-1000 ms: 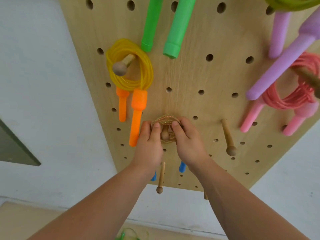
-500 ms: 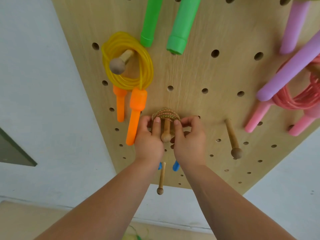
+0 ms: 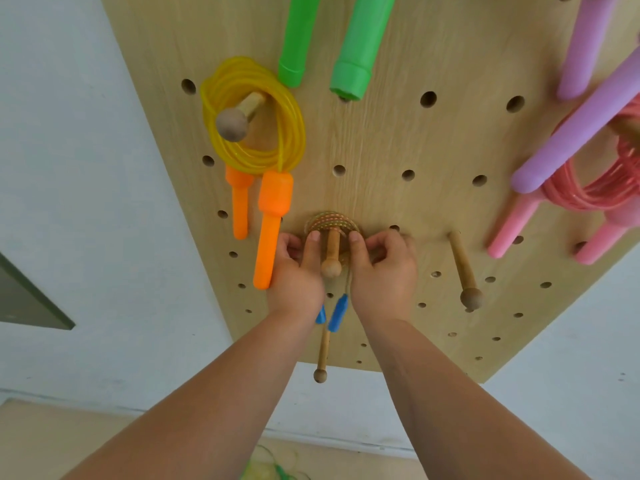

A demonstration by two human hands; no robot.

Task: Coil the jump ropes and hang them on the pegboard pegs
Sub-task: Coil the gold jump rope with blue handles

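Tan coil [image 3: 331, 221] in both curled hands [image 3: 298, 275] [image 3: 382, 271]

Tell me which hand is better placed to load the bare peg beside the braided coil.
Likely the right hand: it sits between the coil's peg and the bare peg; the left hand is on the far side, by the orange handle. Both pinch the braided coil.

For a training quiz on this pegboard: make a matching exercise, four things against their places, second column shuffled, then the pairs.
Things
1. yellow coil
2. braided coil
3. green handles
4. pink coil

Places
A. at the right edge of the pegboard
B. on the middle peg, between the left hand and the right hand
C. top middle, hanging down
D. on the upper left peg

Pairs: 1-D, 2-B, 3-C, 4-A.
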